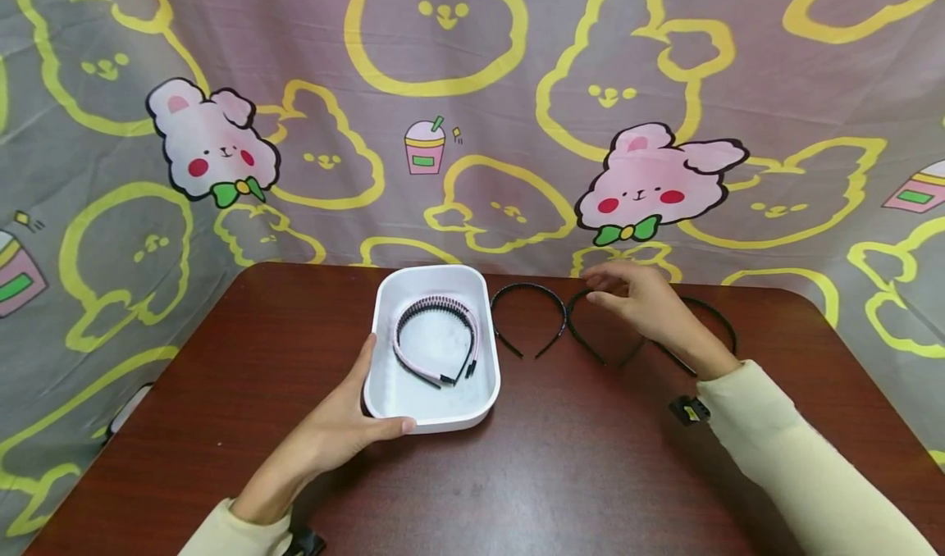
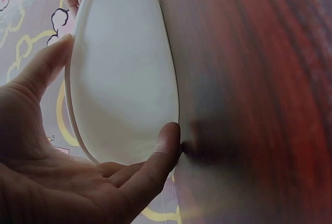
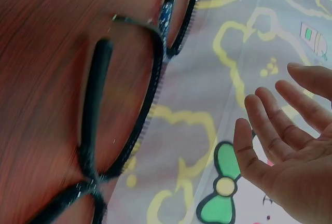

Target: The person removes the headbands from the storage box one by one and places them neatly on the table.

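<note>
My left hand (image 1: 332, 429) grips a white plastic tray (image 1: 431, 418) at its near left corner, thumb over the near rim and fingers along the side. In the left wrist view the fingertips curl against the tray's (image 2: 124, 68) outer wall. Inside lie a pale pink headband (image 1: 396, 344) and a black toothed headband (image 1: 431, 303), overlapping. My right hand (image 1: 642, 300) hovers over the dark headbands, fingers loosely extended and holding nothing. Below it a black headband (image 1: 586, 349) is partly hidden. The right wrist view shows that hand (image 3: 290, 151) apart from the black headband (image 3: 155, 73).
Between tray and right hand lies a dark speckled headband (image 1: 529, 285). Another black headband (image 1: 725, 320) lies partly behind the right wrist. All rest on a brown wooden table (image 1: 561, 466). A cartoon-printed curtain (image 1: 502, 146) hangs directly behind the table's far edge.
</note>
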The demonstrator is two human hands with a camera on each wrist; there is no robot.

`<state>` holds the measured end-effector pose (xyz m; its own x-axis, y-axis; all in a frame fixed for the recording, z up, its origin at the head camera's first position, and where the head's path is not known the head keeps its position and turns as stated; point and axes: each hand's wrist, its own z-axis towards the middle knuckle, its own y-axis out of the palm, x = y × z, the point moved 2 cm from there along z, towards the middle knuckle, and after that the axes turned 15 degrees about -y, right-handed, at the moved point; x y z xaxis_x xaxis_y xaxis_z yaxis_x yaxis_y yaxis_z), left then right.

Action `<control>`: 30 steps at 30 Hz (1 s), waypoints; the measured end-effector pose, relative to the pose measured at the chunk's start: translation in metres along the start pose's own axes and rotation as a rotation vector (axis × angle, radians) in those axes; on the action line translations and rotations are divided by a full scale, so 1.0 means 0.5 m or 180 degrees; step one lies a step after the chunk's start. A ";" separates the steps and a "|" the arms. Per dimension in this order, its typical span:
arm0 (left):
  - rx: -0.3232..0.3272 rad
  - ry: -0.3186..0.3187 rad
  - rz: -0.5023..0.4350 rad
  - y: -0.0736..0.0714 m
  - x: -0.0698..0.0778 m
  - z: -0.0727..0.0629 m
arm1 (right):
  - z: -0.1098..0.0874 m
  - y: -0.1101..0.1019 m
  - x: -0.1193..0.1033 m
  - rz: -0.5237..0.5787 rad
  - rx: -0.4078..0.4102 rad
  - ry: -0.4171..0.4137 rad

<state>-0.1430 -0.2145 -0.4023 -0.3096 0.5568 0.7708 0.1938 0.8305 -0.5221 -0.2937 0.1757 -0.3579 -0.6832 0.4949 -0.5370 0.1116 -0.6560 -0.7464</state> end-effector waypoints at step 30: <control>-0.0013 -0.0009 -0.0057 -0.001 0.001 0.000 | 0.100 0.133 -0.095 0.0640 0.0121 -0.0533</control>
<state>-0.1433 -0.2146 -0.4020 -0.3155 0.5419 0.7790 0.1919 0.8404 -0.5069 -0.2899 0.0800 -0.3626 -0.7604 0.2532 -0.5981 0.2321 -0.7541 -0.6143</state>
